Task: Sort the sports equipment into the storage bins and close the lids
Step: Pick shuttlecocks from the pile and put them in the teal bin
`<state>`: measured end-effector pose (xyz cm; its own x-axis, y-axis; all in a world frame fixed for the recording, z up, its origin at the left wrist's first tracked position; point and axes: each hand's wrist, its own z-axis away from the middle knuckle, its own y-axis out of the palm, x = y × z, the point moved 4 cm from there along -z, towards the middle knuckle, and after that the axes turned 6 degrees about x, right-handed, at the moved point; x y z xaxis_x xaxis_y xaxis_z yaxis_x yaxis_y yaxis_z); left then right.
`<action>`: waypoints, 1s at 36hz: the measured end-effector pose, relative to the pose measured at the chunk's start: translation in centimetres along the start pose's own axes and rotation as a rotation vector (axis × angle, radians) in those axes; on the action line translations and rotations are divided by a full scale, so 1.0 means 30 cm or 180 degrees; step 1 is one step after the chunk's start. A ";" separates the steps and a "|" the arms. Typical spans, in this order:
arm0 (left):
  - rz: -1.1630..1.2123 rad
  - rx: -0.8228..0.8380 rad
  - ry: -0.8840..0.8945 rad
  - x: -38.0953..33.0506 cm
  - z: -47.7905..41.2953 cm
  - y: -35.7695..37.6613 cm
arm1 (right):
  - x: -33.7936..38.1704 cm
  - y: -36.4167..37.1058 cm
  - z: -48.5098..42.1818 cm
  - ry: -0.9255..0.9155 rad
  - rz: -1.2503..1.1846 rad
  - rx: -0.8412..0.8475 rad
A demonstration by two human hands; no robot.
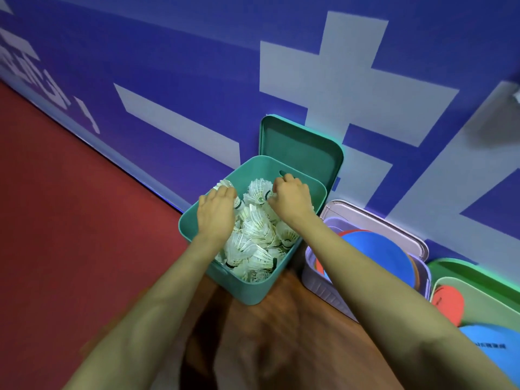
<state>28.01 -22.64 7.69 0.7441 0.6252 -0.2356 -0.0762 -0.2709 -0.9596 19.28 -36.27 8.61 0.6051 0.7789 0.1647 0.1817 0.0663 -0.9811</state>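
Observation:
A teal storage bin (247, 288) stands on the floor against the wall, heaped with several white shuttlecocks (254, 240). Its teal lid (301, 147) leans upright behind it on the wall. Both hands are over the bin. My left hand (215, 212) curls its fingers round a shuttlecock (225, 184) at the bin's left rim. At the far side of the heap, my right hand (289, 197) pinches another shuttlecock (260, 192). To the right stand a lilac bin (318, 288) holding blue and red table tennis paddles (374, 249) and a green bin (484, 294) with more paddles.
A blue wall (197, 80) with pale lettering runs behind the bins. Red court floor (70, 220) spreads to the left. A brown wooden surface (281, 333) lies under the bins' near side. The lilac bin's lid (394, 226) and the green bin's lid (464, 268) lean behind their bins.

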 end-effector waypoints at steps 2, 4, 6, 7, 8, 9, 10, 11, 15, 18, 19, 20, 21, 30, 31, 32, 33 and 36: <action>-0.0100 0.0108 0.0014 0.010 -0.003 0.012 | 0.011 0.008 -0.018 -0.0044 -0.0015 -0.0054; -0.0081 0.0401 0.0052 0.016 -0.004 0.039 | 0.020 0.023 -0.037 -0.0084 -0.0054 -0.0070; -0.0024 0.0929 0.0123 0.024 -0.004 0.080 | 0.029 0.045 -0.051 -0.0093 -0.0210 -0.0037; 0.0028 0.1255 0.0174 0.030 -0.002 0.102 | 0.034 0.055 -0.053 -0.0067 -0.0464 -0.0016; 0.0092 0.1553 0.0217 0.034 0.002 0.117 | 0.039 0.063 -0.053 -0.0017 -0.0788 -0.0002; 0.0166 0.1755 0.0229 0.038 0.005 0.126 | 0.044 0.069 -0.050 0.0013 -0.1084 -0.0043; 0.0266 0.1835 0.0212 0.040 0.005 0.128 | 0.049 0.072 -0.045 0.0002 -0.1294 -0.0138; 0.0410 0.1808 0.0171 0.038 0.005 0.122 | 0.052 0.073 -0.036 -0.0035 -0.1395 -0.0252; 0.0878 0.1156 -0.0131 0.029 0.003 0.066 | 0.028 0.088 0.001 -0.0132 -0.1507 -0.0129; 0.0588 0.0878 -0.0225 -0.005 0.030 0.026 | -0.011 0.098 0.052 -0.0230 -0.1471 0.0377; 0.0487 0.0827 -0.0181 -0.028 0.044 0.018 | -0.022 0.091 0.076 -0.0323 -0.1498 0.0359; 0.0390 0.0774 -0.0125 -0.054 0.060 0.013 | -0.036 0.076 0.101 -0.0377 -0.1548 0.0266; 0.0283 0.0718 -0.0069 -0.082 0.077 0.009 | -0.051 0.057 0.128 -0.0394 -0.1585 0.0144; -0.0234 0.0641 0.0539 -0.401 0.294 -0.044 | -0.217 -0.107 0.434 -0.0331 -0.1236 0.0017; -0.0273 0.0646 0.0685 -0.454 0.330 -0.047 | -0.245 -0.122 0.484 -0.0259 -0.1147 0.0016; -0.0311 0.0651 0.0830 -0.509 0.367 -0.047 | -0.279 -0.135 0.540 -0.0192 -0.1076 -0.0008; -0.0341 0.0660 0.0973 -0.564 0.405 -0.044 | -0.316 -0.148 0.603 -0.0125 -0.1024 -0.0056; -0.0294 0.0771 0.1401 -0.716 0.528 -0.016 | -0.444 -0.173 0.826 0.0226 -0.0983 -0.0207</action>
<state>1.56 -24.34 10.77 0.9601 0.2568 -0.1111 -0.1099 -0.0189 -0.9938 -8.94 -31.54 8.98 0.5659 0.6825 0.4625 0.4129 0.2510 -0.8755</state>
